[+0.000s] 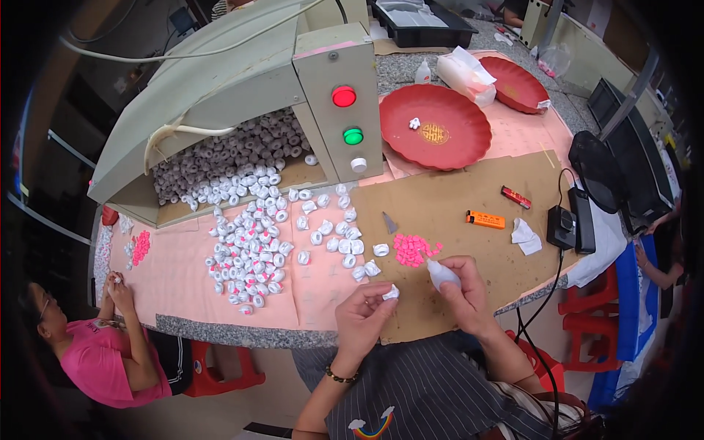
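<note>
A gold emblem is printed on the middle of a scalloped red tray [458, 139], and small dark print is borne by an orange lighter-shaped object [485, 219], too small to be made out. Red, green and white round buttons are set in the front of a grey machine [328, 62].

A small white wrapped piece [391, 292] is pinched between the thumb and fingertips of the left hand [358, 317], above the near left corner of a brown cardboard sheet [440, 192] laid on the counter [249, 334]. A white squeeze bottle [444, 276] is clasped by the closed thumb and fingers of the right hand [471, 301], its nozzle pointed at a heap of pink pieces [412, 250] near the left edge of the cardboard.

The opening of the machine is crowded with white wrapped pieces [235, 150], and more pieces [253, 257], some marked with pink, are spread from it toward the counter's near edge. A single small white piece [414, 123] is held in the scalloped tray; a second red tray [506, 73] is set beyond it, toward the counter's far right corner.
</note>
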Demonstrator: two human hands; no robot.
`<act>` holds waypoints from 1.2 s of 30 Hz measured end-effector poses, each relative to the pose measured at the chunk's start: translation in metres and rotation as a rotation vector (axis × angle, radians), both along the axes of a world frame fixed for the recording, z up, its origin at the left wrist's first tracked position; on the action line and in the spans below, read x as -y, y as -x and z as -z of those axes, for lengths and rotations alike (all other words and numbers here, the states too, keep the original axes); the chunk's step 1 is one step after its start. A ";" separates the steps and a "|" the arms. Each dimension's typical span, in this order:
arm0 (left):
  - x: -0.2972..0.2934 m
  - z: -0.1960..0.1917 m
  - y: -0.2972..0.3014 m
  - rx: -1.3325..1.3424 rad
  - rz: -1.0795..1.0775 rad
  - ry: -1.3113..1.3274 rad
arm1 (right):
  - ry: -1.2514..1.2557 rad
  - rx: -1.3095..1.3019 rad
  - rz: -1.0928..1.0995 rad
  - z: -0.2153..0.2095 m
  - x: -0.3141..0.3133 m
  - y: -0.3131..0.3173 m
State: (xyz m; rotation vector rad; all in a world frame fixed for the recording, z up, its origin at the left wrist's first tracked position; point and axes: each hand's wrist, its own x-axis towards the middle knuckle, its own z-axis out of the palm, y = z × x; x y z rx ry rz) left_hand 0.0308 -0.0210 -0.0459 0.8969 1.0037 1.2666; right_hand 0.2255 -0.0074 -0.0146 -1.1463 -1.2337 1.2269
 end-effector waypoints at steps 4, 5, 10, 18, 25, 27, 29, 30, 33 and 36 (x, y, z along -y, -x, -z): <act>-0.004 -0.002 -0.013 0.004 -0.102 -0.041 | -0.255 0.267 0.036 0.001 0.005 -0.010; -0.005 0.003 -0.012 -0.028 -0.110 -0.051 | -0.426 0.363 0.038 -0.003 0.002 -0.012; -0.006 0.007 -0.012 -0.071 -0.109 -0.077 | -0.663 0.483 0.058 -0.009 0.005 -0.009; -0.003 0.013 -0.008 -0.050 -0.074 -0.079 | -0.703 0.495 0.026 -0.003 0.003 -0.003; -0.003 0.012 -0.009 -0.038 -0.069 -0.085 | -0.714 0.514 0.017 0.001 0.001 0.001; -0.003 0.012 -0.008 -0.032 -0.055 -0.091 | -0.724 0.513 0.022 0.001 0.001 0.001; -0.003 0.011 -0.007 -0.034 -0.053 -0.083 | -0.720 0.517 0.021 0.001 0.002 0.001; -0.003 0.011 -0.007 -0.035 -0.049 -0.077 | -0.718 0.523 0.021 0.001 0.002 0.001; -0.003 0.011 -0.008 -0.049 -0.051 -0.077 | -0.713 0.520 0.011 0.000 0.003 0.001; -0.003 0.011 -0.009 -0.045 -0.055 -0.080 | -0.706 0.531 0.024 -0.001 0.004 0.002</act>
